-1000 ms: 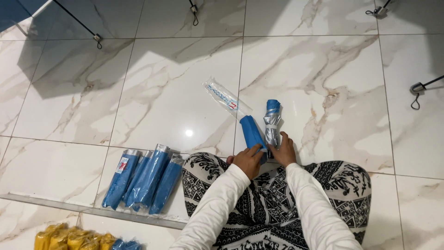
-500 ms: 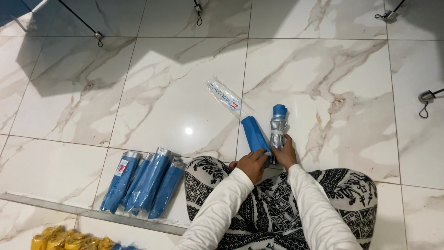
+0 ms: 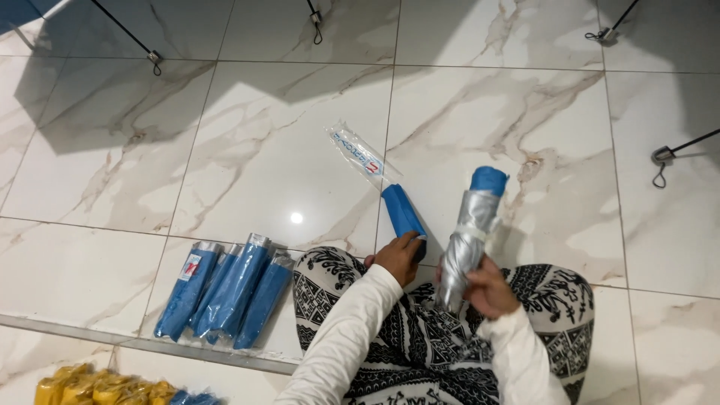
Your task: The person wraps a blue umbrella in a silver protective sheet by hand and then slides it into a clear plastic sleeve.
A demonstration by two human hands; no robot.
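Right hand (image 3: pixel 491 289) grips the folded silver-and-blue umbrella (image 3: pixel 469 236) upright above the lap while left hand (image 3: pixel 397 257) clasps the blue sleeve (image 3: pixel 405 214) on the floor; loose canopy folds risk snagging the sleeve's mouth.

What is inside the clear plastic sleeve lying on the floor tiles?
The clear plastic sleeve looks flat and empty apart from a printed label. Its lower end meets the blue cover; whether they overlap cannot be told.
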